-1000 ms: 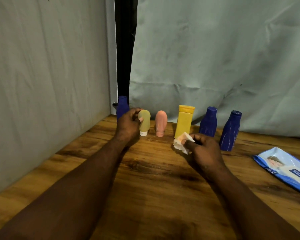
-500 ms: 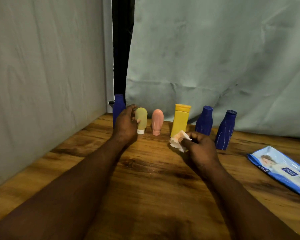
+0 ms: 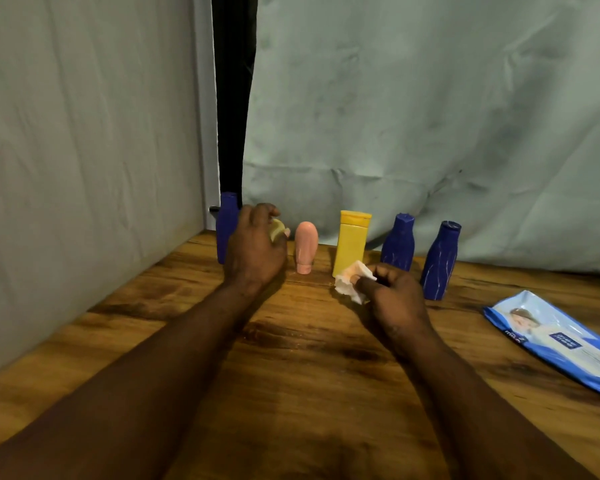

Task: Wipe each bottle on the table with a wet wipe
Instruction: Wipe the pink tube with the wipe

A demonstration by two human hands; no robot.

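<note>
Six bottles stand along the back of the bench (image 3: 291, 375). My left grip (image 3: 253, 247) wraps the pale green tube (image 3: 277, 229), second from left. My right grip (image 3: 392, 299) pinches the crumpled wet wipe (image 3: 349, 284). I'd lift the tube clear of the pink tube (image 3: 306, 245), then rub all round, cap too.

Place: makeshift indoor corner, kind of room unclear | Backdrop: creased pale cloth sheets (image 3: 413, 116) hung along two sides, dark gap (image 3: 234, 98) between them | Surface: stained wooden table (image 3: 309, 341) pushed against the cloth | On it: toiletry bottles (image 3: 351, 242) in a row, wet-wipe pack (image 3: 555, 344)
</note>
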